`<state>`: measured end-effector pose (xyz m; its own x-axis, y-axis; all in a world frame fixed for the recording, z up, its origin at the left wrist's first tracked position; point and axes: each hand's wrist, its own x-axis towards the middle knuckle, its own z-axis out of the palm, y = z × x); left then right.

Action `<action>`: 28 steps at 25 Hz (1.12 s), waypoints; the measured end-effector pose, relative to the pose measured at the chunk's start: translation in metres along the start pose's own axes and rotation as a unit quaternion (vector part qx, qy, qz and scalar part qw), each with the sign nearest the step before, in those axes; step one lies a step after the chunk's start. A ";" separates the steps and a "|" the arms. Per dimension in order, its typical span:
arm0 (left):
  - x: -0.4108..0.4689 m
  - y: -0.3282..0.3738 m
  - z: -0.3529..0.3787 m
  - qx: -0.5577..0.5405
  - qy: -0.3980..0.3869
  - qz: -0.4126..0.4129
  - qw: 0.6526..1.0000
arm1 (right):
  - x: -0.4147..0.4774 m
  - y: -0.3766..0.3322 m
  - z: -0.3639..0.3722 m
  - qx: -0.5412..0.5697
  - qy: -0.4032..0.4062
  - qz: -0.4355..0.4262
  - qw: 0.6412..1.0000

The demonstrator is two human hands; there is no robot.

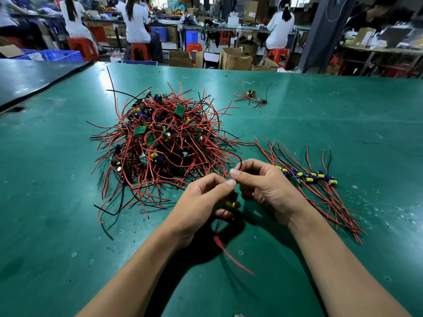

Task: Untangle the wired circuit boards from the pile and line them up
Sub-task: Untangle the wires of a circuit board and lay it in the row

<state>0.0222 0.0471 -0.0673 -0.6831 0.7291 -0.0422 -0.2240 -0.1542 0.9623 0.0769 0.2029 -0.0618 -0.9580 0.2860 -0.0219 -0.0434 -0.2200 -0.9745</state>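
Note:
A big tangled pile point(160, 138) of small green circuit boards with red and black wires lies on the green table. My left hand point(203, 197) grips one circuit board point(231, 201) just in front of the pile; its red wires point(229, 250) hang down toward me, blurred. My right hand point(263, 181) pinches a black wire point(239, 162) of that board between thumb and forefinger. To the right lies a row of lined-up boards point(309, 177) with their wires stretched out side by side.
A small separate clump of boards and wires point(251, 97) sits further back on the green table point(343, 115). A dark mat point(34, 78) covers the far left corner. Beyond the table are people on red stools, cardboard boxes and blue crates.

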 end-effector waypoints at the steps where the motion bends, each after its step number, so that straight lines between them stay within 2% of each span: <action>1: 0.000 0.000 0.000 -0.001 -0.001 -0.001 1.000 | -0.001 0.000 0.001 0.003 -0.015 0.010 1.000; 7: -0.002 0.001 -0.002 -0.019 -0.020 -0.044 0.999 | -0.007 -0.002 0.002 0.104 -0.055 0.062 0.991; 15: 0.002 -0.002 0.000 -0.010 0.063 -0.011 0.998 | -0.005 0.004 0.001 -0.036 -0.044 0.059 0.997; 19: 0.002 0.000 0.000 -0.002 0.071 -0.011 0.997 | -0.004 0.001 0.003 -0.001 -0.026 0.054 0.998; 24: 0.003 0.000 0.001 0.048 0.129 0.018 0.990 | -0.003 0.006 0.014 0.021 0.046 0.068 0.996; 28: 0.004 -0.003 0.005 0.125 0.133 0.028 0.983 | -0.006 0.010 0.017 -0.156 0.068 -0.008 0.985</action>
<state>0.0233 0.0539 -0.0693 -0.8542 0.5195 -0.0232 -0.0251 0.0035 0.9997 0.0771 0.1826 -0.0679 -0.9103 0.4137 -0.0144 0.0504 0.0762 -0.9958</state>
